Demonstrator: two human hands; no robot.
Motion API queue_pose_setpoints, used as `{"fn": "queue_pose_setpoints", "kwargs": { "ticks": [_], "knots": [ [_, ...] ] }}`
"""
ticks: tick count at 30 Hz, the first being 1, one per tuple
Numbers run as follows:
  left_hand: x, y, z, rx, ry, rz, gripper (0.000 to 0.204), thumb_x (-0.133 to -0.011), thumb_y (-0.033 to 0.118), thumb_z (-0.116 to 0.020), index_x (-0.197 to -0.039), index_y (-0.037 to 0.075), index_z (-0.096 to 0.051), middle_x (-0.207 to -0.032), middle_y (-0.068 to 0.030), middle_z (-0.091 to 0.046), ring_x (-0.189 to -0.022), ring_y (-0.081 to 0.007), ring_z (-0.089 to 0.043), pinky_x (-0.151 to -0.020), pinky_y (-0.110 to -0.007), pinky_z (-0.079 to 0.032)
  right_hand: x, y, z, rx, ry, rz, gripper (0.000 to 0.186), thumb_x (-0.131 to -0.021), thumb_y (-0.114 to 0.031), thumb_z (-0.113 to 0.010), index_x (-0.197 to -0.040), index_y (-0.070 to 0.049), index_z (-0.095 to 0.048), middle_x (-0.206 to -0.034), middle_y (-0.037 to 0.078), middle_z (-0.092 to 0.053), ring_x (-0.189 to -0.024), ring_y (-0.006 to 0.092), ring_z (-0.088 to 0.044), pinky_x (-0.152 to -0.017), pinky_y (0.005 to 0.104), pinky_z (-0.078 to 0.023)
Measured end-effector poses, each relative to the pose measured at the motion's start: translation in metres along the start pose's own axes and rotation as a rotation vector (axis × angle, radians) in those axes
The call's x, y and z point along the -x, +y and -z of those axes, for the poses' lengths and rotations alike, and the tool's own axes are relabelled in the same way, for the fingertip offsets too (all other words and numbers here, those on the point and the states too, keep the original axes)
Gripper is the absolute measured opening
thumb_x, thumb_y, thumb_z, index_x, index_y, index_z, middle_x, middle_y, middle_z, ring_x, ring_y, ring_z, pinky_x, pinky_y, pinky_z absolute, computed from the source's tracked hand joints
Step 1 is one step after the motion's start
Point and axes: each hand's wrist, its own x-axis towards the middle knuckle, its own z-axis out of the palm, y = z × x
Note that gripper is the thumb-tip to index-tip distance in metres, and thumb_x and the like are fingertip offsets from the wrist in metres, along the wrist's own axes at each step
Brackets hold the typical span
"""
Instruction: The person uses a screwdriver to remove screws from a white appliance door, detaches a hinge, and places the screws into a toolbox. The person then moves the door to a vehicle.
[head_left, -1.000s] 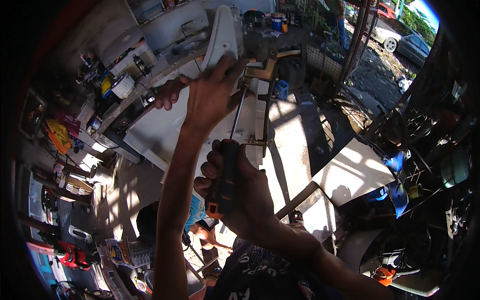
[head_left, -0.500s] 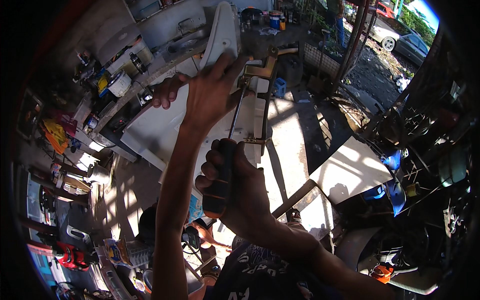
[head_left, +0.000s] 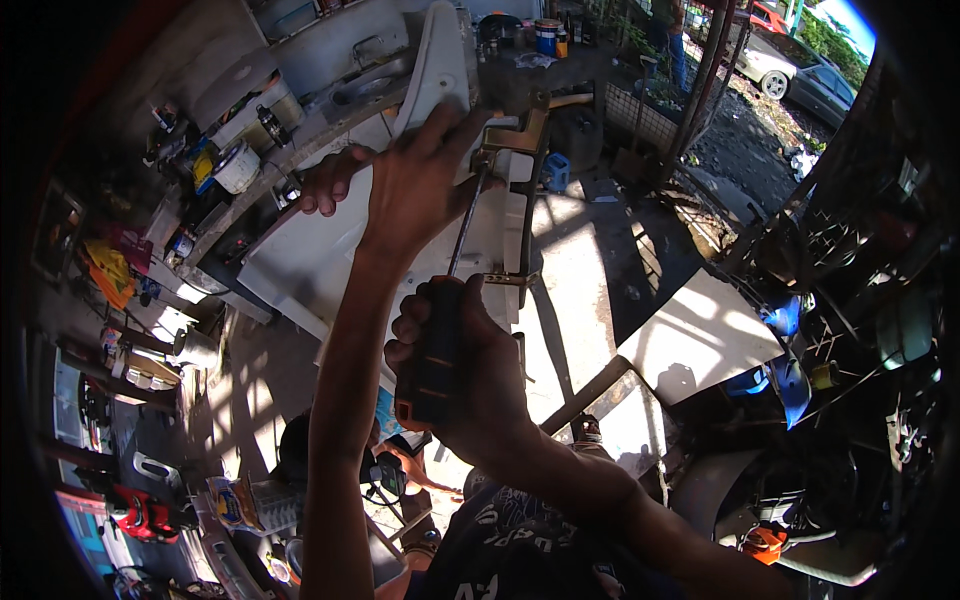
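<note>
My right hand [head_left: 490, 375] is wrapped around the black and orange handle of a screwdriver [head_left: 430, 350]. Its thin shaft slants up and away to a brass-coloured metal bracket [head_left: 520, 135] on the edge of a large white panel [head_left: 330, 245]. Across the upper part of that panel lies my left hand [head_left: 405, 190], fingers stretched and apart, its thumb close to the screwdriver's tip. The exact point where the tip meets the metal is too dark to make out. Left of my hand, another person's hand [head_left: 335, 180] rests at the panel's edge.
Behind the panel stands a narrow white piece [head_left: 438, 75]. A cluttered counter with a sink [head_left: 370, 85] and a white bucket [head_left: 238, 167] runs along the left. A blue container [head_left: 557, 172] sits beyond the bracket. At right, a pale flat board [head_left: 700, 335] lies near dark scrap.
The screwdriver handle has turned in my right hand and shifted slightly left, its shaft leaning a bit more. My left hand stays nearly where it was.
</note>
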Motion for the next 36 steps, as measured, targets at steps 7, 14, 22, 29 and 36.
{"fn": "queue_pose_setpoints", "kwargs": {
  "ticks": [7,14,22,29,36],
  "knots": [
    [0.000,0.002,0.002,0.042,-0.045,0.062,0.073,-0.067,0.035,-0.087,-0.132,0.018,-0.061,-0.122,-0.0111,-0.062,-0.101,-0.0336,-0.068,-0.079,-0.045,-0.056,0.002,-0.006,0.011,-0.029,-0.061,-0.022,0.038,-0.108,-0.048,-0.034,-0.111,-0.012,-0.048,-0.081,-0.001,-0.044,-0.073,0.0129,-0.048,-0.070,0.0301,-0.041],
    [-0.005,0.003,0.003,0.082,-0.025,0.030,0.070,-0.067,0.033,-0.087,-0.131,0.019,-0.062,-0.124,-0.0109,-0.062,-0.102,-0.0334,-0.068,-0.084,-0.044,-0.056,0.044,-0.017,0.020,0.544,0.085,-0.016,0.033,-0.109,-0.046,-0.037,-0.120,-0.016,-0.043,-0.085,0.002,-0.048,-0.065,0.0151,-0.051,-0.054,0.0282,-0.043],
    [0.007,-0.009,-0.008,0.134,0.099,-0.033,0.076,-0.067,0.029,-0.087,-0.136,0.017,-0.058,-0.127,-0.0094,-0.059,-0.100,-0.0331,-0.068,-0.086,-0.044,-0.055,0.111,-0.127,0.050,2.375,-0.185,0.286,0.046,-0.081,0.000,-0.069,-0.125,-0.010,-0.062,-0.114,0.014,-0.047,-0.096,0.0297,-0.061,-0.079,0.0385,-0.055],
    [0.019,-0.010,-0.017,0.037,0.243,-0.095,0.072,-0.061,0.023,-0.089,-0.125,0.008,-0.061,-0.116,-0.0084,-0.057,-0.091,-0.0292,-0.068,-0.077,-0.043,-0.054,0.088,-0.186,-0.049,1.805,-0.378,1.199,0.053,-0.077,-0.014,-0.082,-0.121,-0.001,-0.055,-0.105,0.012,-0.066,-0.090,0.0198,-0.067,-0.080,0.0324,-0.055],
    [0.018,-0.016,-0.023,0.062,0.323,-0.130,0.064,-0.065,0.024,-0.088,-0.121,0.009,-0.063,-0.116,-0.0091,-0.061,-0.098,-0.0293,-0.067,-0.087,-0.041,-0.053,-0.061,-0.115,-0.141,1.764,-1.411,0.367,0.059,-0.097,-0.029,-0.064,-0.145,-0.003,-0.041,-0.131,0.017,-0.054,-0.099,0.0249,-0.062,-0.080,0.0351,-0.053]
  ]
}}
